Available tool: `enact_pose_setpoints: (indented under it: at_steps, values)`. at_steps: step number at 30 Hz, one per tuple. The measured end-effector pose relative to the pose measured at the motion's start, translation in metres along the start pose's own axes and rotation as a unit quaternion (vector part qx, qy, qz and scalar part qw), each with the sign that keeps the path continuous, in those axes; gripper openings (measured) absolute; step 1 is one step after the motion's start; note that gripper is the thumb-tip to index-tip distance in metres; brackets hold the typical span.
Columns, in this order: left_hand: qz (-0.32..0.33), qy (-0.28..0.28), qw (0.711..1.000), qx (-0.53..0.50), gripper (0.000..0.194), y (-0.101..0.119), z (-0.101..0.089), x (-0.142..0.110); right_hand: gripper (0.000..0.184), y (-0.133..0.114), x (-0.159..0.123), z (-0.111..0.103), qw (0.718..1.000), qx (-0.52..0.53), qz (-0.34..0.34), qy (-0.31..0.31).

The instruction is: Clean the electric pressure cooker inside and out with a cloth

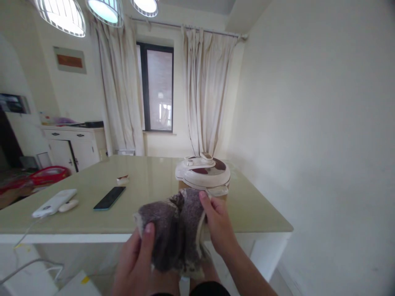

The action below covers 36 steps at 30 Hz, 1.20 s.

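The left hand point(135, 255) and right hand point(219, 222) are apart, each pinching an edge of a grey-brown cloth point(173, 230) — held bunched up at the table's near edge. Beyond it sits a white cooker point(203, 174); a phone point(109, 198) lies left.

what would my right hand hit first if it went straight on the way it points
Likely the cooker, just beyond the cloth your right hand holds, though the gap between them is hard to judge.
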<state>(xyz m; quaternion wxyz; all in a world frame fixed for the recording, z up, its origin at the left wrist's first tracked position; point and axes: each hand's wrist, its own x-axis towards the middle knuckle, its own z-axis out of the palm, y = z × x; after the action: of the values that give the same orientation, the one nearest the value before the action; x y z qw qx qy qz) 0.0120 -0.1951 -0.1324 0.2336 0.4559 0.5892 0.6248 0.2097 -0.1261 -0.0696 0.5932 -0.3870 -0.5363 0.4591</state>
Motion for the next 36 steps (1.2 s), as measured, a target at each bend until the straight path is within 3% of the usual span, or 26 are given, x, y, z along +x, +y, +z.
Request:
enact_pose_setpoints:
  at_steps: [2, 4, 6, 8, 12, 18, 21, 24, 27, 30, 33, 35, 36]
  values:
    - [0.146, -0.037, 0.986, 0.079, 0.044, 0.005, 0.018, -0.012, 0.057, 0.005, -0.012, 0.016, 0.997, -0.054, -0.05, -0.03]
    - [0.296, -0.037, 0.945, 0.133, 0.041, 0.006, 0.032, -0.018, 0.053, 0.007, -0.021, 0.023, 0.992, -0.079, -0.078, -0.06]
    - [0.391, -0.024, 0.904, 0.174, 0.042, 0.007, 0.037, -0.018, 0.049, 0.009, -0.025, 0.022, 0.989, -0.098, -0.081, -0.079]
    - [0.412, -0.022, 0.89, 0.193, 0.039, 0.008, 0.035, -0.015, 0.049, 0.011, -0.026, 0.015, 0.985, -0.128, -0.079, -0.081]
    - [0.362, -0.001, 0.912, 0.194, 0.033, 0.012, 0.031, -0.012, 0.051, 0.015, -0.028, 0.008, 0.983, -0.157, -0.082, -0.044]
    - [0.424, -0.039, 0.874, 0.233, 0.068, -0.011, 0.058, -0.026, 0.036, 0.017, -0.043, 0.016, 0.978, -0.163, -0.076, -0.102]
    - [0.38, -0.076, 0.901, 0.194, 0.082, -0.023, 0.067, -0.042, 0.04, 0.017, -0.043, 0.008, 0.976, -0.169, -0.071, -0.118]
    - [0.327, -0.174, 0.923, 0.102, 0.078, -0.022, 0.06, -0.047, 0.043, 0.02, -0.033, -0.009, 0.986, -0.136, -0.059, -0.075]
    - [0.229, -0.213, 0.95, -0.014, 0.064, -0.014, 0.046, -0.027, 0.051, 0.022, -0.02, -0.027, 0.991, -0.119, -0.043, -0.036]
    - [0.068, -0.187, 0.971, -0.132, 0.076, -0.008, 0.041, 0.005, 0.053, 0.017, -0.013, -0.037, 0.987, -0.13, -0.054, -0.075]
    - [-0.106, -0.266, 0.933, -0.218, 0.078, 0.0, 0.041, 0.026, 0.053, 0.006, -0.007, -0.043, 0.98, -0.133, -0.073, -0.126]
    - [-0.178, -0.299, 0.902, -0.256, 0.068, 0.01, 0.04, 0.029, 0.052, -0.001, -0.003, -0.048, 0.98, -0.124, -0.074, -0.134]
    - [-0.195, -0.29, 0.897, -0.271, 0.065, 0.016, 0.039, 0.029, 0.051, -0.004, -0.002, -0.049, 0.984, -0.11, -0.071, -0.124]
